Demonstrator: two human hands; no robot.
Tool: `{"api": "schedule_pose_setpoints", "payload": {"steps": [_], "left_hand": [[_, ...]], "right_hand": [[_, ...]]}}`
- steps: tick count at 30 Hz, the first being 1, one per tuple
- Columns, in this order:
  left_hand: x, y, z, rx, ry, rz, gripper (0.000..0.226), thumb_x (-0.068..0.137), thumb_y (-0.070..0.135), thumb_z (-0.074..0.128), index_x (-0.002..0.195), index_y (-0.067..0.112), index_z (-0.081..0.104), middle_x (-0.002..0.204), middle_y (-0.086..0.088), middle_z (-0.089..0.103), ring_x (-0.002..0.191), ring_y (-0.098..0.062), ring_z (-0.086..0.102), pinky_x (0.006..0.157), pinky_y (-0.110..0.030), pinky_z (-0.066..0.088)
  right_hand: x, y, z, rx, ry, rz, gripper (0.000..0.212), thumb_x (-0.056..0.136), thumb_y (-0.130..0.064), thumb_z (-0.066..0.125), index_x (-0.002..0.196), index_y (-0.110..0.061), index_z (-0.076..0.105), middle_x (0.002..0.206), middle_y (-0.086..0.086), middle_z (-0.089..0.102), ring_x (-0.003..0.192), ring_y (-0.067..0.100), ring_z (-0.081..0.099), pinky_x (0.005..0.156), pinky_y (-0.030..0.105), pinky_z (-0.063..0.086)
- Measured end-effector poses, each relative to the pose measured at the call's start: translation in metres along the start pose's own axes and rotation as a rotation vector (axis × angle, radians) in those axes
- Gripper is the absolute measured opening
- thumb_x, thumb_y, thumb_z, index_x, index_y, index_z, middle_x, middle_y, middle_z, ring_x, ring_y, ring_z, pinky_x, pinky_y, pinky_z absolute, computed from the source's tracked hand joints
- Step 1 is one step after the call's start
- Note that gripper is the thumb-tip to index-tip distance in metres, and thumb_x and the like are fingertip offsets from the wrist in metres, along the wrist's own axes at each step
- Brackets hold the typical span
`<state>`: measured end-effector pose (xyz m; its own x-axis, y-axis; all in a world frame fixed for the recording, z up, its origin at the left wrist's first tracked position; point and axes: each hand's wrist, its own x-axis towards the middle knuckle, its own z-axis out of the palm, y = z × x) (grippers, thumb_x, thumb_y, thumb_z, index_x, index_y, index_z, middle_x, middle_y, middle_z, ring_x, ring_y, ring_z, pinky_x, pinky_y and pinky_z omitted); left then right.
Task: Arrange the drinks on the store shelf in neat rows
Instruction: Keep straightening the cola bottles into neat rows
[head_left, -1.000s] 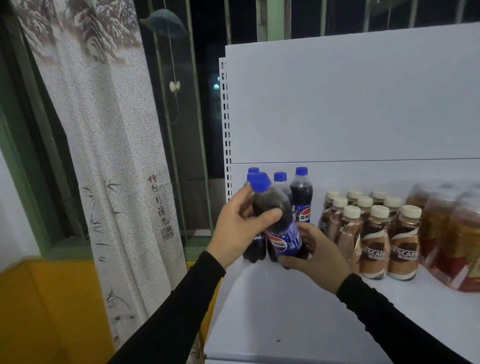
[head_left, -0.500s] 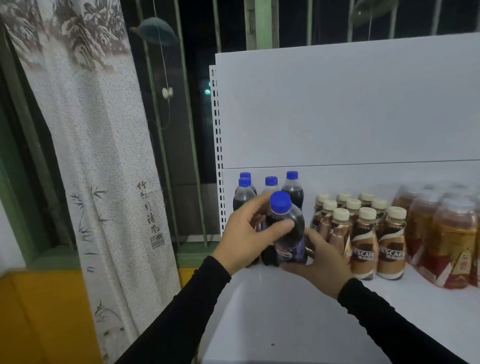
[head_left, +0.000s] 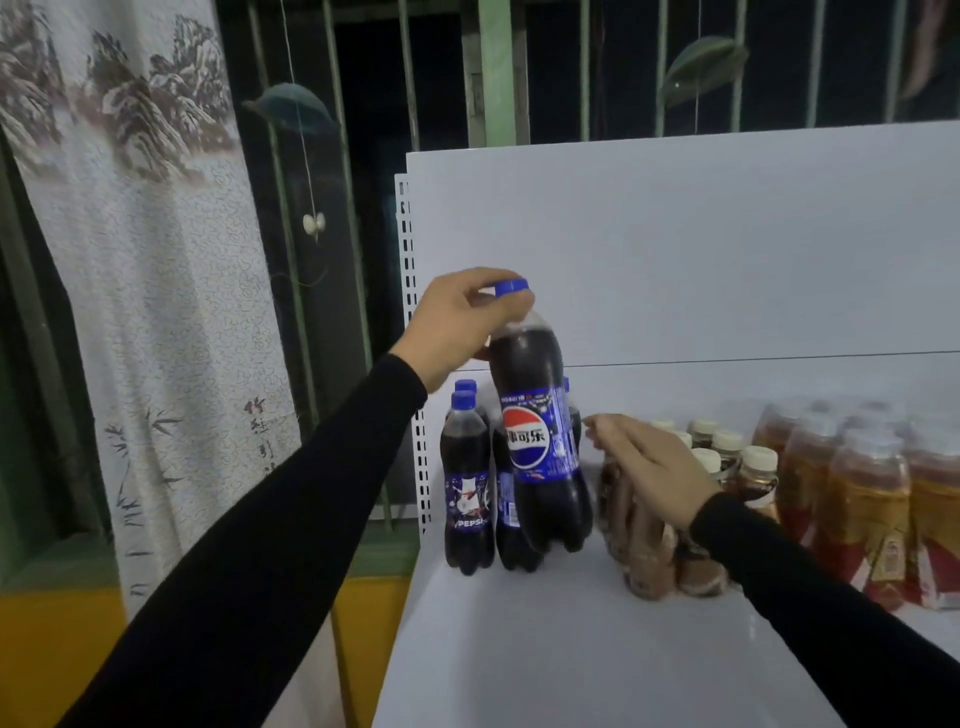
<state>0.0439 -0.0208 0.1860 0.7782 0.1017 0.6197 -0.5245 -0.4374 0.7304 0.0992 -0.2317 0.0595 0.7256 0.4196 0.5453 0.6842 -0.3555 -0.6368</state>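
Behind the cola bottle (head_left: 540, 447) pinched in left grip (head_left: 462, 325): more colas (head_left: 466, 483); right grip (head_left: 644, 467) spread over coffees (head_left: 758, 467).

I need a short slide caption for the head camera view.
Left hand holds a Pepsi bottle by its neck above the shelf; right hand open beside it.

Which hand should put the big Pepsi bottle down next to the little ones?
The left hand. It already grips the big Pepsi bottle by its neck, just in front of the small Pepsi bottles. The right hand is open over the coffee bottles, holding nothing.
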Motion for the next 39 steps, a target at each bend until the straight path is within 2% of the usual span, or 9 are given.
{"api": "schedule_pose_setpoints", "payload": {"steps": [2,5,10,15,18,24,27,32,39], "left_hand": [[0.016,0.009,-0.002,0.007,0.007,0.001,0.021,0.093,0.021,0.07,0.113,0.015,0.069,0.095,-0.006,0.073,0.073,-0.006,0.068,0.056,-0.021,0.054],[0.043,0.019,-0.004,0.028,0.033,0.011,0.022,0.091,0.024,0.072,0.111,0.015,0.069,0.099,-0.006,0.073,0.077,-0.008,0.068,0.06,-0.023,0.058],[0.092,0.03,-0.008,0.03,0.102,0.034,0.024,0.09,0.024,0.074,0.111,0.013,0.066,0.11,-0.01,0.07,0.094,-0.023,0.069,0.064,-0.028,0.06],[0.136,0.028,-0.012,0.053,0.19,0.064,0.022,0.09,0.024,0.073,0.108,0.016,0.065,0.108,-0.008,0.069,0.101,-0.028,0.069,0.074,-0.034,0.061],[0.155,0.019,-0.015,0.103,0.215,0.076,0.027,0.089,0.025,0.074,0.113,0.014,0.066,0.108,-0.009,0.069,0.1,-0.028,0.069,0.08,-0.04,0.062],[0.175,-0.013,-0.016,0.137,0.235,0.049,0.027,0.086,0.024,0.075,0.111,0.017,0.065,0.108,-0.008,0.067,0.093,-0.025,0.067,0.075,-0.037,0.061],[0.174,-0.033,-0.009,0.143,0.192,0.013,0.029,0.087,0.023,0.076,0.112,0.016,0.064,0.106,-0.009,0.067,0.089,-0.022,0.066,0.073,-0.031,0.058],[0.161,-0.068,0.005,0.148,0.118,-0.058,0.022,0.085,0.019,0.077,0.104,0.017,0.066,0.098,-0.012,0.07,0.083,-0.025,0.067,0.081,-0.039,0.058],[0.134,-0.105,0.013,0.402,-0.057,-0.134,0.031,0.078,0.026,0.082,0.103,0.012,0.069,0.101,-0.009,0.071,0.097,-0.03,0.069,0.092,-0.047,0.057]], "right_hand": [[0.019,0.011,-0.009,-0.254,-0.036,0.022,0.049,0.1,-0.048,0.037,0.133,-0.018,0.057,0.132,0.003,0.061,0.116,0.014,0.053,0.094,0.017,0.032],[0.042,0.027,-0.015,-0.509,-0.156,0.097,0.071,0.094,-0.063,0.038,0.151,-0.021,0.034,0.155,0.002,0.037,0.14,0.017,0.035,0.11,0.026,0.026],[0.077,0.052,-0.01,-0.654,-0.278,0.185,0.09,0.09,-0.075,0.032,0.157,-0.018,0.014,0.165,0.004,0.012,0.151,0.019,0.011,0.12,0.033,0.012],[0.096,0.07,-0.003,-0.691,-0.378,0.251,0.098,0.087,-0.08,0.027,0.158,-0.015,0.008,0.165,0.007,0.006,0.152,0.021,0.006,0.121,0.036,0.011],[0.094,0.074,0.002,-0.708,-0.425,0.291,0.098,0.088,-0.078,0.027,0.157,-0.011,0.011,0.165,0.009,0.01,0.151,0.023,0.011,0.12,0.036,0.013],[0.096,0.079,0.003,-0.752,-0.447,0.265,0.091,0.085,-0.081,0.025,0.14,-0.01,0.043,0.151,0.011,0.038,0.137,0.024,0.037,0.108,0.035,0.031],[0.096,0.082,0.003,-0.747,-0.459,0.268,0.095,0.084,-0.083,0.025,0.143,-0.011,0.04,0.154,0.01,0.033,0.14,0.023,0.034,0.111,0.036,0.028],[0.097,0.085,0.004,-0.738,-0.455,0.26,0.098,0.081,-0.085,0.023,0.142,-0.01,0.04,0.148,0.011,0.04,0.135,0.024,0.039,0.107,0.035,0.031],[0.097,0.086,0.004,-0.733,-0.437,0.244,0.096,0.082,-0.084,0.024,0.139,-0.009,0.043,0.147,0.011,0.041,0.134,0.024,0.04,0.106,0.034,0.031]]}}
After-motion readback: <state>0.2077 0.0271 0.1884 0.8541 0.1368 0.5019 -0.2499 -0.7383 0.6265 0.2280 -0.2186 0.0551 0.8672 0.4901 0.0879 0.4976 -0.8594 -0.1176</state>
